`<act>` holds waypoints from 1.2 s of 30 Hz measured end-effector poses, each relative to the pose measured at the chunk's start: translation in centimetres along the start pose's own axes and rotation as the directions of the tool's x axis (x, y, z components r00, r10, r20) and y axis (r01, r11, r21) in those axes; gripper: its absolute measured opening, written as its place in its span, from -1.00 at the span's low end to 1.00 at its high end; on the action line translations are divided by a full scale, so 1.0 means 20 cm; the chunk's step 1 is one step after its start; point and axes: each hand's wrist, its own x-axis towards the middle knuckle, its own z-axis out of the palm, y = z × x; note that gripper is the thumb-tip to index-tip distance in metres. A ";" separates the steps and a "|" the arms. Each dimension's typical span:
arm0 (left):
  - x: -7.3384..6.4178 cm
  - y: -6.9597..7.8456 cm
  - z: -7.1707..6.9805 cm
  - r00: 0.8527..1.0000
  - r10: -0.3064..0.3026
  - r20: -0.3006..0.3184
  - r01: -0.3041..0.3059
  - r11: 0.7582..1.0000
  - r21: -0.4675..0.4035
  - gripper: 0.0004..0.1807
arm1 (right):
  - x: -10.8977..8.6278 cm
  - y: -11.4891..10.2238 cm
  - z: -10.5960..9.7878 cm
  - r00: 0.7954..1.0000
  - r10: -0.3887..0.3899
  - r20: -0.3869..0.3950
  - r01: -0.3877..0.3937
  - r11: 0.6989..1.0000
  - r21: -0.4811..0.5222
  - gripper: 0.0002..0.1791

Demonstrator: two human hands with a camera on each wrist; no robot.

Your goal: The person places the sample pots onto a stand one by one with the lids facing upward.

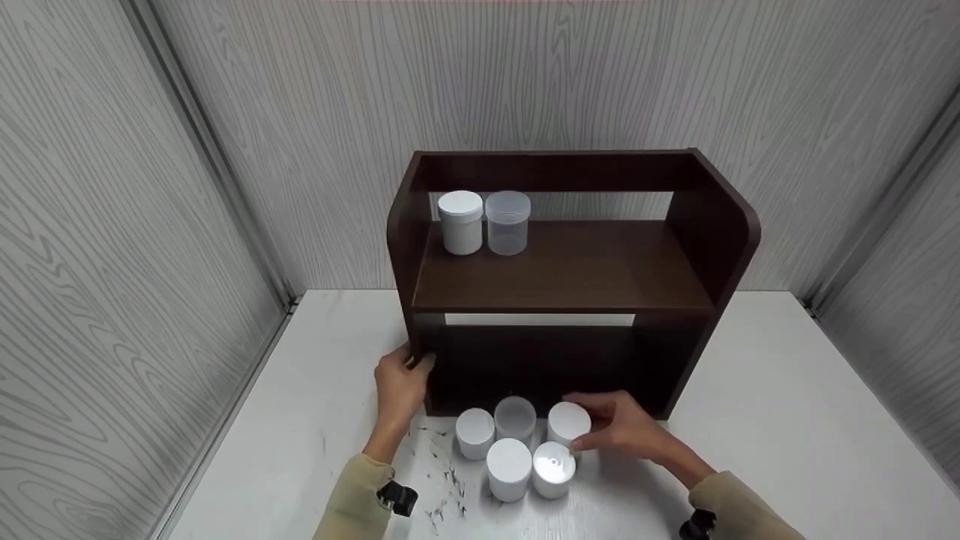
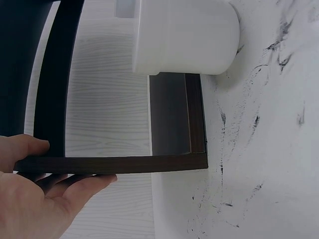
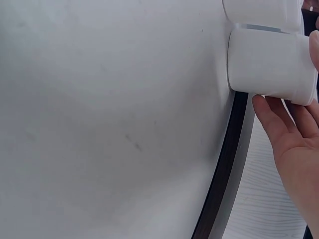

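A dark brown two-tier shelf [image 1: 570, 277] stands on the white table. My left hand [image 1: 401, 382] grips its left side panel; in the left wrist view the thumb and fingers lie on opposite faces of that panel [image 2: 129, 165]. My right hand [image 1: 626, 427] holds the back-right white jar [image 1: 568, 420] near its lid, fingers behind and thumb in front. Touching distance from the thumb is another white jar [image 1: 553, 466] with a glossy top. Beside these stand two more white jars, one at left [image 1: 475, 431] and one in front [image 1: 509, 466], and a translucent jar [image 1: 515, 416].
On the upper tier, a white lidded jar [image 1: 461, 223] and a translucent lidded jar [image 1: 508, 223] stand side by side at the left. Dark scuff marks [image 1: 454, 480] show on the tabletop. Grey wood-patterned walls [image 1: 337, 112] enclose the table at the back and sides.
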 end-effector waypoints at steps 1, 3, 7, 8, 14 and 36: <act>0.00 0.00 0.00 1.000 0.001 -0.001 -0.001 1.000 0.001 -0.53 | -0.01 0.00 0.00 1.000 0.004 0.000 -0.004 1.000 0.005 -0.17; 0.00 0.00 0.00 1.000 0.000 -0.002 0.000 1.000 0.006 -0.53 | -0.03 0.00 -0.01 1.000 0.008 0.000 -0.008 1.000 0.019 -0.18; -0.01 0.00 0.00 1.000 -0.007 -0.003 0.007 1.000 0.011 -0.53 | -0.07 0.01 -0.04 1.000 0.010 -0.009 -0.009 0.999 0.032 -0.19; -0.01 0.00 0.00 1.000 -0.010 -0.004 0.010 1.000 0.013 -0.53 | -0.08 0.01 -0.05 1.000 0.006 -0.011 -0.006 0.999 0.033 -0.19; -0.01 0.01 0.00 1.000 -0.008 0.001 0.008 1.000 0.011 -0.52 | -0.10 0.02 -0.06 1.000 -0.011 -0.005 0.012 0.998 0.069 -0.16; 0.00 0.00 0.01 1.000 -0.011 0.006 0.011 1.000 -0.015 -0.54 | -0.11 0.03 -0.04 0.999 0.033 -0.024 -0.031 0.997 0.074 -0.16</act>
